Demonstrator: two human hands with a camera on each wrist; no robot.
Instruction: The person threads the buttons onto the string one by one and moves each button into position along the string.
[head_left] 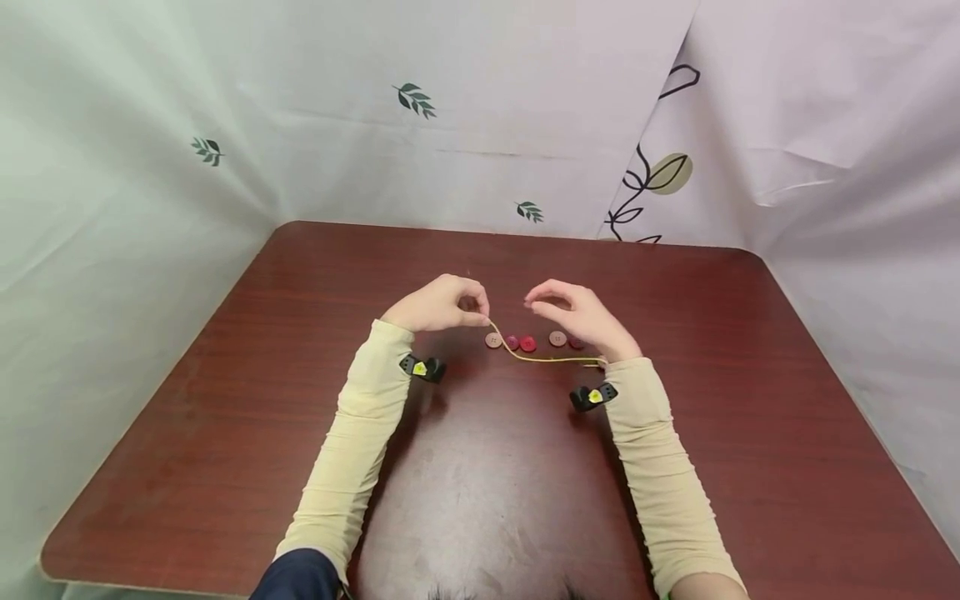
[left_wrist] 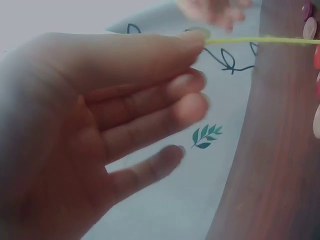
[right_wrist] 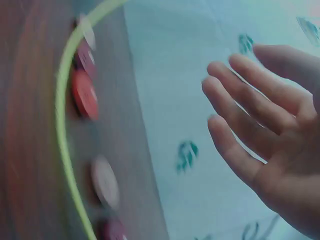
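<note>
Between thumb and fingertips, my left hand (head_left: 442,303) pinches the end of a yellow cord (head_left: 536,359). From there the cord droops to the table and runs right toward my right wrist. My right hand (head_left: 577,312) hovers above the table with its fingers loosely bent, holding nothing; in the right wrist view its fingers (right_wrist: 245,100) are spread apart. Under and beside the cord lie several buttons in a row: a pale pink button (head_left: 493,340), a purple button (head_left: 512,342), a red button (head_left: 528,343), another pale button (head_left: 557,338) and a dark purple button (head_left: 576,342).
A reddish-brown wooden table (head_left: 225,417) carries everything. A white curtain (head_left: 337,125) with leaf prints hangs behind its far edge and along both sides. Something small and pale (head_left: 602,362) lies by the right wrist, partly hidden.
</note>
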